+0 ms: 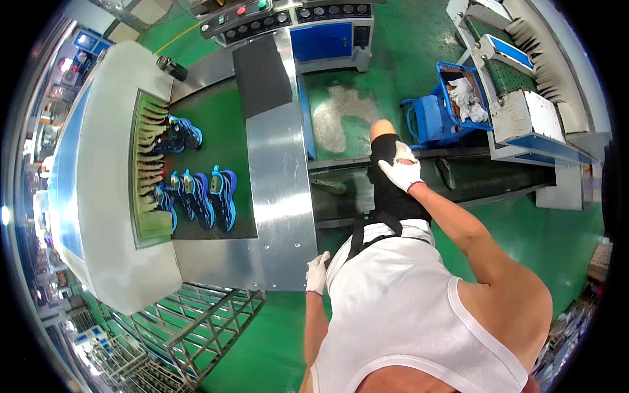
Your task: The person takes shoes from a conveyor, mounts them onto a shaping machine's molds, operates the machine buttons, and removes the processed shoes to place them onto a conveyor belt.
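Observation:
My right hand (401, 169), in a white glove, lies on the black shorts over my thigh, its thumb and fingers apart, holding nothing. My left hand (317, 273), also gloved, hangs beside my hip close to the near corner of the metal ledge (278, 177). Its fingers point forward, and no thing shows in them; whether they touch the ledge I cannot tell. Beyond that ledge, several blue-and-black sneakers (223, 198) stand on a green conveyor belt (223, 137). Some of them are partly hidden by the fringe curtain (152, 167) of a white machine (111, 170).
A dark pad (263, 75) lies on the ledge. Ahead is a control panel (331, 12) with knobs. Right of my legs, a blue basket (483, 98) holds white gloves or cloths, near another conveyor machine (540, 121). A metal rack (209, 331) stands at the lower left.

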Available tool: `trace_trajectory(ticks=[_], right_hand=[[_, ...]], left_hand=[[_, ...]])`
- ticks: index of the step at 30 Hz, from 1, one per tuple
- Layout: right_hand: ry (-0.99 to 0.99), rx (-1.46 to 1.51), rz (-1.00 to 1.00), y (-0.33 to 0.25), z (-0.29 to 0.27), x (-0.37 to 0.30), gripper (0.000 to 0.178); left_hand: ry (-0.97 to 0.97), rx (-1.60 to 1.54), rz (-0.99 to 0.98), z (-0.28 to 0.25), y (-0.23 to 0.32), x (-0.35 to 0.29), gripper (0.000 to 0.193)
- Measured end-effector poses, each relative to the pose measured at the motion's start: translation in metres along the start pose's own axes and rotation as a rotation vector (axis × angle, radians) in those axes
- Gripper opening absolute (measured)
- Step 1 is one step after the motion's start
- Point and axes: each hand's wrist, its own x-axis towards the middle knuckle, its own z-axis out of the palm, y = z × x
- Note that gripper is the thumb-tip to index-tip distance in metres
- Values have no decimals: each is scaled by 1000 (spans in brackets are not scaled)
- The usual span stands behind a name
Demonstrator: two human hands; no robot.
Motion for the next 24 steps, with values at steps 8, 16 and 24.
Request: trace_trajectory(ticks=[8, 16, 24], right_hand=[[-59, 37, -27, 12, 22, 41, 82], [-430, -68, -254, 15, 113, 158, 52], [-624, 21, -193, 67, 94, 292, 61]], left_hand=[[19, 69, -33, -10, 65, 40, 61], [126, 20, -174, -21, 147, 91, 59], [38, 12, -242, 13, 240, 145, 63]])
